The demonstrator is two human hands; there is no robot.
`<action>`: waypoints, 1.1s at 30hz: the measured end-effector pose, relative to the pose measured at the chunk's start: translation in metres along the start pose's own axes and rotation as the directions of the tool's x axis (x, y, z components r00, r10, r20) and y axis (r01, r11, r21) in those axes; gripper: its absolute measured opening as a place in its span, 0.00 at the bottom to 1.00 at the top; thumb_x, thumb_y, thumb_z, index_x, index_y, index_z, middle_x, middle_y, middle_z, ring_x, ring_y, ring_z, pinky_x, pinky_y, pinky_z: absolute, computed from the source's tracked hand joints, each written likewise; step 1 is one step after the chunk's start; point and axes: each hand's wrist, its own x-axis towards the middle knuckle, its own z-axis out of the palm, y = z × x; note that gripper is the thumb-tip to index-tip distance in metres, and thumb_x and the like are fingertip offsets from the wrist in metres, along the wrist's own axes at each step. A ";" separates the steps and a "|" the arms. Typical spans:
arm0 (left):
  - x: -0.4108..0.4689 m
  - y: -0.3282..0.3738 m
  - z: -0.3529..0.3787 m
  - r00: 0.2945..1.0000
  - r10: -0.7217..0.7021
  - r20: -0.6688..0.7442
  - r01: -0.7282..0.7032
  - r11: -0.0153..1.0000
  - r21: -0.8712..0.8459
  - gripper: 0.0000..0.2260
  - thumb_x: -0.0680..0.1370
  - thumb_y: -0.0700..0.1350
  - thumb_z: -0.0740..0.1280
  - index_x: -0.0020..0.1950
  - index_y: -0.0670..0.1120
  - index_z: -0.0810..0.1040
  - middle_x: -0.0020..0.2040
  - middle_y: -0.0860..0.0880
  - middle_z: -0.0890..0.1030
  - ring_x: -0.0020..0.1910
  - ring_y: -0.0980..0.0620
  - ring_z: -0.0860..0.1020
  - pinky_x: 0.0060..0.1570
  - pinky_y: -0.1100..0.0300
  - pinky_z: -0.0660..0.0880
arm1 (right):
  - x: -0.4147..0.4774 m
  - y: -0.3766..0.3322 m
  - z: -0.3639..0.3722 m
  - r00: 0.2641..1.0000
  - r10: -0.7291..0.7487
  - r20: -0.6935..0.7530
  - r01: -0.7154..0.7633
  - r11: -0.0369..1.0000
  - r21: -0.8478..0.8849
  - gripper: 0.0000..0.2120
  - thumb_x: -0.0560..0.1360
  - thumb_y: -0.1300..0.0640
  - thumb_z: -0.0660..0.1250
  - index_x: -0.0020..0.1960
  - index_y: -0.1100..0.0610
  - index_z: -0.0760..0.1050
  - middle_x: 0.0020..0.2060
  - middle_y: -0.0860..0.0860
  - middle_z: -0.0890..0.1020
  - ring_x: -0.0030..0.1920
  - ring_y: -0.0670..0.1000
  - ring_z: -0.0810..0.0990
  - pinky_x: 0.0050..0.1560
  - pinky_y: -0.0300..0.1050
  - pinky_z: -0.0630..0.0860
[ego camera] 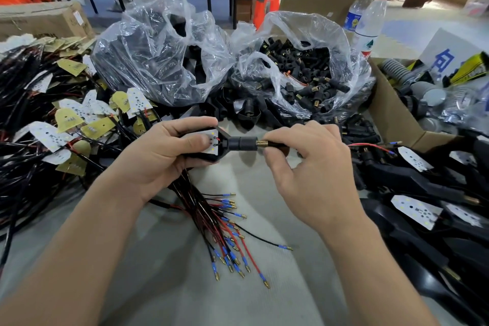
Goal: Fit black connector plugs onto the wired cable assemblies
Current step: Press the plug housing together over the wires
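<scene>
One black connector plug point(267, 144) is pinched by the right hand point(307, 167) against the cable assembly point(211, 144) gripped by the left hand point(158, 156) at the middle, and many unplugged assemblies point(39, 114) are left at 9 o'clock.

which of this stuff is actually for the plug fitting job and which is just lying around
For the job: left hand, gripping the lamp board; right hand, pinching the black plug; bag of plugs; wire bundle; pile of wired boards.
Lying about: water bottles; cardboard box; grey hose.
</scene>
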 end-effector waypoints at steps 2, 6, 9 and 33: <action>0.000 0.002 -0.005 1.000 0.006 0.009 -0.006 1.000 0.001 0.28 0.50 0.52 0.88 0.48 0.49 0.89 0.49 0.45 0.87 0.44 0.48 0.87 0.39 0.57 0.84 | 0.001 -0.006 -0.001 1.000 -0.022 -0.006 0.022 1.000 0.015 0.02 0.74 0.55 0.72 0.43 0.50 0.83 0.32 0.44 0.77 0.37 0.47 0.70 0.50 0.40 0.61; -0.001 0.005 -0.008 0.999 0.023 0.041 -0.022 1.000 -0.018 0.28 0.51 0.51 0.88 0.49 0.50 0.89 0.48 0.46 0.87 0.43 0.48 0.87 0.37 0.61 0.83 | 0.006 -0.015 -0.004 1.000 -0.022 0.012 0.023 0.996 -0.092 0.09 0.76 0.51 0.69 0.39 0.51 0.82 0.27 0.46 0.77 0.36 0.50 0.68 0.43 0.40 0.56; -0.003 0.007 -0.003 0.998 0.035 0.059 -0.032 0.999 -0.040 0.13 0.66 0.42 0.77 0.49 0.50 0.89 0.47 0.47 0.87 0.42 0.50 0.86 0.39 0.62 0.83 | 0.008 -0.020 -0.011 1.000 0.014 -0.009 -0.015 0.995 -0.100 0.10 0.76 0.48 0.68 0.40 0.50 0.83 0.25 0.49 0.78 0.37 0.53 0.67 0.40 0.44 0.61; -0.009 -0.034 0.227 0.948 -0.240 0.207 0.266 0.958 -0.107 0.12 0.81 0.31 0.63 0.62 0.42 0.78 0.52 0.46 0.87 0.52 0.50 0.86 0.47 0.59 0.83 | -0.084 0.042 -0.214 0.953 0.302 0.011 -0.141 0.479 -0.867 0.10 0.74 0.54 0.71 0.34 0.50 0.76 0.28 0.48 0.80 0.32 0.55 0.80 0.36 0.48 0.55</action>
